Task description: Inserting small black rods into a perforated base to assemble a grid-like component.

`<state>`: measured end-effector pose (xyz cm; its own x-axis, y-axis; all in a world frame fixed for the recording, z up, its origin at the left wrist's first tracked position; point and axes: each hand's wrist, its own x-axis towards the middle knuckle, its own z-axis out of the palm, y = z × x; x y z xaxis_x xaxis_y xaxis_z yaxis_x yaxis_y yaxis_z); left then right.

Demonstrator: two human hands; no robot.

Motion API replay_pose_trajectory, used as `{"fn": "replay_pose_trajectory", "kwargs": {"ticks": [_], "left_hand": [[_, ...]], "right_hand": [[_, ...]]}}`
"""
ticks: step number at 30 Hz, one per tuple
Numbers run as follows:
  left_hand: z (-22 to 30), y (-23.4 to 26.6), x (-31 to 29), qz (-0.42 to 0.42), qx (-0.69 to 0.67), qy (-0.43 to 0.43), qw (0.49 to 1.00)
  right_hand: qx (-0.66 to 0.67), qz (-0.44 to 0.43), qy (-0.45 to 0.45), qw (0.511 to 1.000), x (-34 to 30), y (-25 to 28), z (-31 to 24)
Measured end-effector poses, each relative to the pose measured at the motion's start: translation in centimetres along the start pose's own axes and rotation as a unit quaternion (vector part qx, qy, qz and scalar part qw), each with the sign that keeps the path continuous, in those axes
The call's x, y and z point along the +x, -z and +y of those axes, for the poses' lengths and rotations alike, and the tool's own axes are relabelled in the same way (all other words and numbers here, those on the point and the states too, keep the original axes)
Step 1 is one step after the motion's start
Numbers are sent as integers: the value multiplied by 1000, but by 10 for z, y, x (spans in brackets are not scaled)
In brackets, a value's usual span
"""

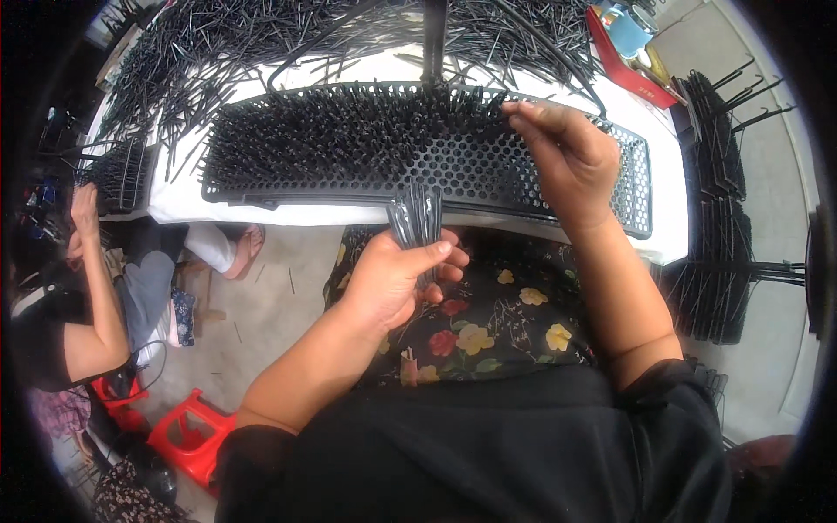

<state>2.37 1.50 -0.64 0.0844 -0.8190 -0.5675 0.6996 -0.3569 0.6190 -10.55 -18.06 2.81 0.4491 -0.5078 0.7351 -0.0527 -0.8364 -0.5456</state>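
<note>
My left hand (392, 277) is closed round a bundle of thin black sticks (417, 218), whose glossy ends fan out past the thumb, just in front of a perforated black rack (488, 166). Sticks stand upright and packed in the holes over the rack's left and far middle parts (314, 135); its near middle and right parts show bare holes. Above the rack's far right side, the thumb and forefinger of my right hand (571, 157) pinch together at the edge of the standing sticks. They seem to hold one thin black stick, mostly hidden by the fingers.
Loose black sticks (200, 61) lie heaped across the far side of the white table (174, 202). A dark upright post (434, 44) rises behind the rack. A red box (641, 78) sits far right, beside stacked racks (719, 261). At left, another person (96, 340) sits near red stools (192, 431).
</note>
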Motion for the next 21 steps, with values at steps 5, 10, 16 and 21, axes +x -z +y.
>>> {"fn": "replay_pose_trajectory", "kwargs": {"ticks": [5,10,16,21], "left_hand": [[0,3,0,-17,21,11,1000],[1,4,-1,-9,27,12,1000],[3,1,-1,-7,33,15,999],[0,-2,1,4,6,-30,1000]], "right_hand": [[-9,-78,-2,997,1,1,-4],[11,-85,19,996,3,2,-3],[-39,-125,53,990,6,-2,-3],[-46,-100,88,990,16,-19,-3]]}}
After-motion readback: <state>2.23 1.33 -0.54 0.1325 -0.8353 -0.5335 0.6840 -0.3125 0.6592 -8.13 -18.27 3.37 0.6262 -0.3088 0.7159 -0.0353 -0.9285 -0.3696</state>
